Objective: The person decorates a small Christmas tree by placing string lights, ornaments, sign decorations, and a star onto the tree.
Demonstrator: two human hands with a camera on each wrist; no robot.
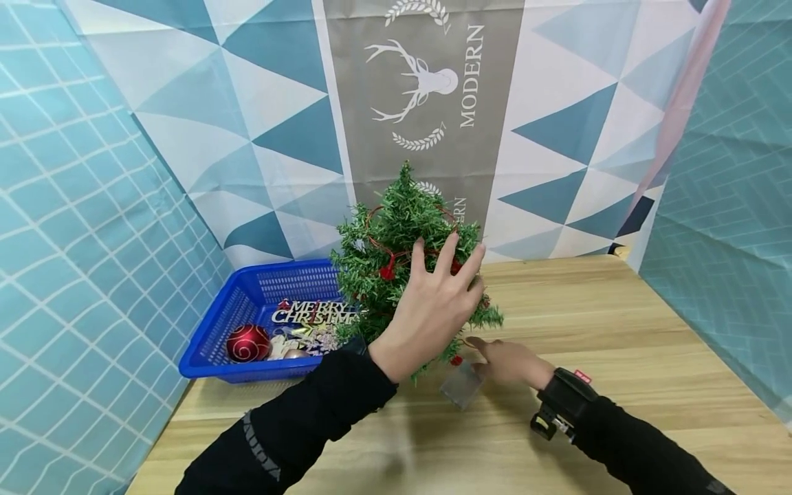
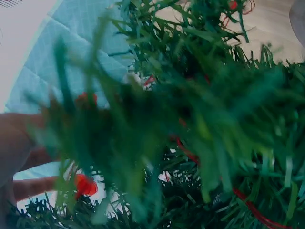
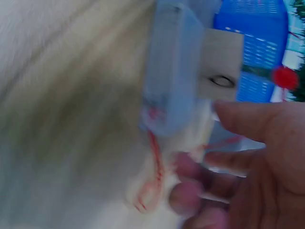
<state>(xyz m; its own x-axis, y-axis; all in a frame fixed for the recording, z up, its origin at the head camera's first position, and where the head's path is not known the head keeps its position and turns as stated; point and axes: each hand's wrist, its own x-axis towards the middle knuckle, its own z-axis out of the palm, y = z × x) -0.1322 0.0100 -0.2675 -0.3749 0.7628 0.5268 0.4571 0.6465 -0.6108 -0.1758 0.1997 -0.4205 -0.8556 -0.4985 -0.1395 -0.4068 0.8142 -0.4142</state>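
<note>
A fabric backdrop (image 1: 575,130) printed with blue and white triangles and a grey-brown deer-head panel rises behind a pale wood-grain tabletop (image 1: 588,302). Near the middle of the tabletop is the green artificial Christmas tree (image 1: 402,227) with bristly branches, upright, its foot hidden from view. To its left lies a shallow blue plastic basket (image 1: 260,371) with slotted walls, its right end covered by the tree's branches. The left hand (image 1: 433,302), in a black sleeve, reaches across and rests on the front of the tree, fingers spread apart and pointing upward. The right hand (image 1: 510,361), with a black band at its wrist, is low beside the tree's lower right branches — thumb and fingers apart and loosely bent. Just beside it is a pale translucent block (image 1: 460,385); the right wrist view is blurred, so whether the fingers touch it or the red string near it, I cannot tell. Inside the basket are a cream "MERRY CHRISTMAS" sign (image 1: 312,311) and, at the left, a shiny red ball ornament (image 1: 249,343) with a swirl. Small red trinkets (image 1: 387,273) hang on the branches — and a thin red cord (image 2: 188,151) runs among the needles.
</note>
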